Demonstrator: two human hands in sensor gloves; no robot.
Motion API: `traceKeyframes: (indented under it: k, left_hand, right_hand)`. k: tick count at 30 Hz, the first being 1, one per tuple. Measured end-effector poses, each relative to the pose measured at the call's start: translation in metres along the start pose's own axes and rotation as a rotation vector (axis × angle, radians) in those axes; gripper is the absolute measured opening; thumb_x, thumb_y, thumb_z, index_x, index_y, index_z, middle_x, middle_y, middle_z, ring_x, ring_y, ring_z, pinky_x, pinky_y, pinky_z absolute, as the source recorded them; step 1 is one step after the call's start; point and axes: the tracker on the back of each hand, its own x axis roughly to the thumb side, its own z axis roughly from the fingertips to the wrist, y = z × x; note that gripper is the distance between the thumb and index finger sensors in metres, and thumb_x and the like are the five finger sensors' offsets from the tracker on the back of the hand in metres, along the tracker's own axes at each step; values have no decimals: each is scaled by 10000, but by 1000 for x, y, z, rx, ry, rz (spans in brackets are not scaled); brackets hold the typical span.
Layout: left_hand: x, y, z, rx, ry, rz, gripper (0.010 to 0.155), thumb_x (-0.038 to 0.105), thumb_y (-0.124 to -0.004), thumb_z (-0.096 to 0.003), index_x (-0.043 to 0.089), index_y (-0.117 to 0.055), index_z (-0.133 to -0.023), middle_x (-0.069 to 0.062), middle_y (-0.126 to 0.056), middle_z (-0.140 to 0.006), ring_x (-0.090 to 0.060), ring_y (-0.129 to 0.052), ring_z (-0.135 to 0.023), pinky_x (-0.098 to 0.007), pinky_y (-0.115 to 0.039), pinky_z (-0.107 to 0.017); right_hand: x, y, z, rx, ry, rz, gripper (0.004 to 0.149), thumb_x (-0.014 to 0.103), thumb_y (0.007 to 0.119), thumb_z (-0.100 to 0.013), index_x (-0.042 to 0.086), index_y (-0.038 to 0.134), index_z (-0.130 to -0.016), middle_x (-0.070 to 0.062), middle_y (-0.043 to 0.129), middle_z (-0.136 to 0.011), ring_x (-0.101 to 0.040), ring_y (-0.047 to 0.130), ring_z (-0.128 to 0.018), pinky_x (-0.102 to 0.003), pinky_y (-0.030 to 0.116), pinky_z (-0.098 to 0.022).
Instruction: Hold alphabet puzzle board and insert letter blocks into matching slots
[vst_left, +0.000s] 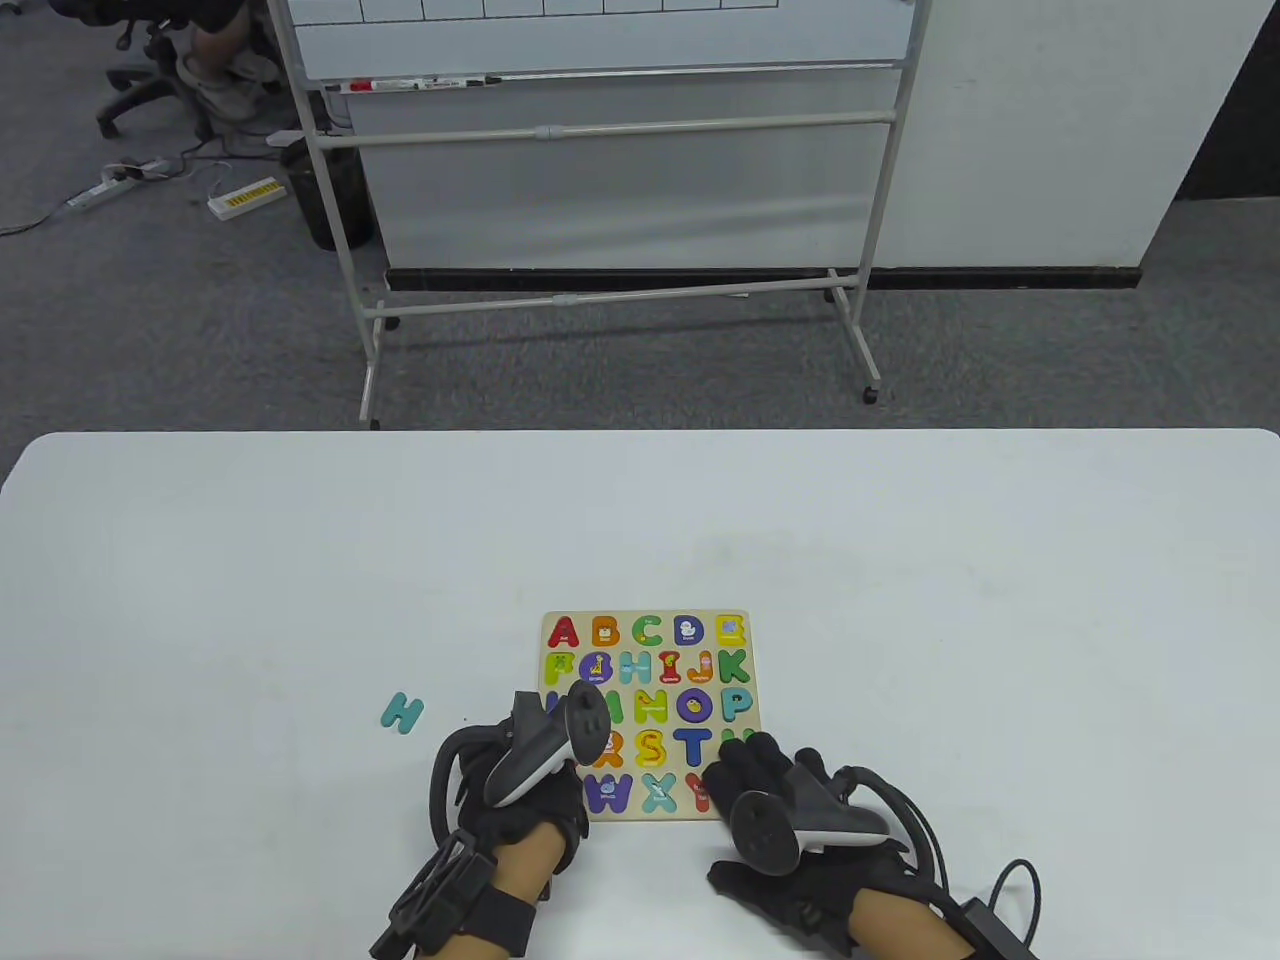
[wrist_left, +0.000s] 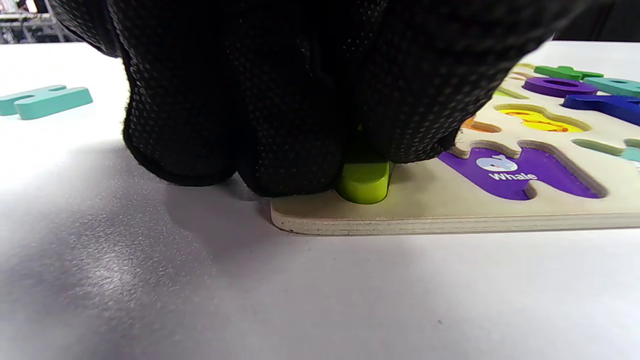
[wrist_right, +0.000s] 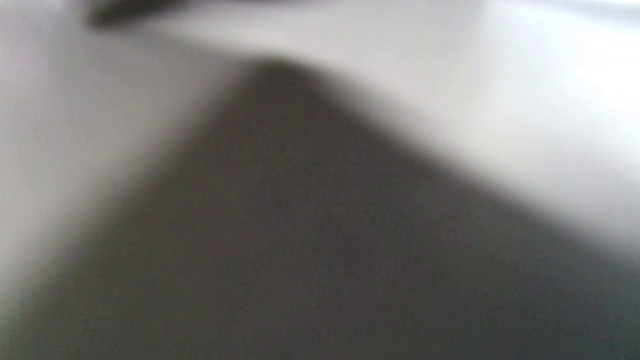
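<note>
Table view: alphabet puzzle board (vst_left: 652, 715) lies flat on the white bench (vst_left: 900, 600), near its front edge, most slots filled with coloured letters. Left hand (vst_left: 520, 800) sits over the board's near-left corner, tracker on its back hiding the fingers. Right hand (vst_left: 790, 810) rests at the near-right corner, fingers (vst_left: 745, 765) lying on the board edge by the bottom rows; it seems to steady the board, nothing visibly gripped. A loose teal H block (vst_left: 403, 712) lies on the bench, left of the board and apart from it.

Left wrist view: gloved fingers (wrist_left: 280, 125) bunched together, pressing down on a lime-green letter block (wrist_left: 365, 181) at the board's corner; only its lower end shows, so which letter it is cannot be told. Block stands slightly proud of the wood, so likely not yet fully seated. Just beside it an open purple slot marked "Whale" (wrist_left: 515, 172) – the W recess, unfilled. H block also visible far left.

Right wrist view: blurred grey and dark shapes only; the right hand's grip cannot be confirmed here.

Judgement on the step in hand: seating the green block. Press evenly and straight down, with a small wiggle to line its outline with the recess. Right hand should bear down on its corner so the board neither slides nor tips. Forcing a tilted block risks jamming it
</note>
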Motion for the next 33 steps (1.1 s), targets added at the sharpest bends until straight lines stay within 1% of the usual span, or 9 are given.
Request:
traceKeyframes:
  k: [4, 6, 11, 16, 20, 28, 31, 32, 33]
  left_hand:
    - [1, -2, 0, -6, 6, 7, 451, 376, -957, -413, 101, -895, -764, -116, -1029, -574, -359, -1062, -608, -656, -630, -634]
    - [3, -2, 1, 8, 1, 16, 431, 348, -966, -408, 80, -907, -741, -125, -1040, -542, -368, -1067, -581, -657, -630, -629]
    - [3, -1, 2, 39, -14, -5, 417, 368, -973, -408, 91, -944, -718, -113, -1073, -524, -353, -1093, -566, -647, -646, -627]
    - [0, -1, 5, 22, -48, 11, 435, 372, -915, -443, 76, -927, -763, -119, -1066, -562, -366, -1082, -596, -653, -637, -626]
    - [-4, 1, 4, 12, -62, 41, 443, 382, -902, -452, 80, -927, -774, -117, -1070, -569, -366, -1084, -595, -649, -648, -620]
    - [-12, 10, 7, -25, -72, 71, 534, 470, -826, -475, 76, -904, -825, -130, -1062, -616, -391, -1067, -624, -650, -646, -620]
    - [-23, 26, 14, 35, -72, 92, 553, 481, -822, -473, 76, -894, -842, -144, -1048, -648, -413, -1046, -654, -658, -629, -627]
    - [-29, 34, 17, 76, -71, 88, 565, 483, -822, -472, 83, -871, -869, -155, -1026, -694, -431, -1021, -693, -666, -612, -636]
    - [-36, 43, 21, 126, -80, 80, 598, 483, -826, -471, 95, -819, -926, -180, -966, -793, -462, -958, -774, -693, -567, -653]
  right_hand:
    - [0, 0, 0, 1, 1, -1, 921, 730, 306, -492, 199, -203, -1046, -126, -236, -1108, -378, -188, -1041, -654, 78, -723]
    - [0, 0, 0, 1, 2, 0, 918, 729, 305, -492, 203, -204, -1045, -118, -236, -1108, -377, -190, -1041, -655, 77, -723]
    - [0, 0, 0, 2, 3, -2, 918, 729, 305, -492, 203, -204, -1045, -121, -240, -1107, -376, -192, -1041, -654, 76, -723]
    - [1, -1, 0, 0, 3, -4, 915, 730, 307, -494, 206, -202, -1046, -120, -235, -1109, -374, -189, -1043, -654, 78, -724]
    - [1, -1, 0, 0, 3, -4, 917, 730, 307, -493, 205, -201, -1046, -116, -235, -1110, -376, -188, -1043, -654, 79, -724]
    - [1, -1, 0, 0, 3, -4, 916, 730, 307, -494, 205, -201, -1046, -122, -237, -1108, -377, -190, -1042, -655, 78, -723]
    - [1, -1, 0, 0, 3, -4, 916, 730, 307, -494, 205, -201, -1047, -121, -236, -1109, -379, -188, -1042, -655, 78, -723]
    - [1, -1, 0, 0, 3, -4, 915, 730, 307, -494, 206, -201, -1046, -118, -235, -1109, -378, -188, -1042, -655, 78, -723]
    - [1, -1, 0, 0, 3, -4, 916, 730, 307, -495, 204, -199, -1047, -115, -236, -1109, -378, -188, -1042, -655, 78, -723]
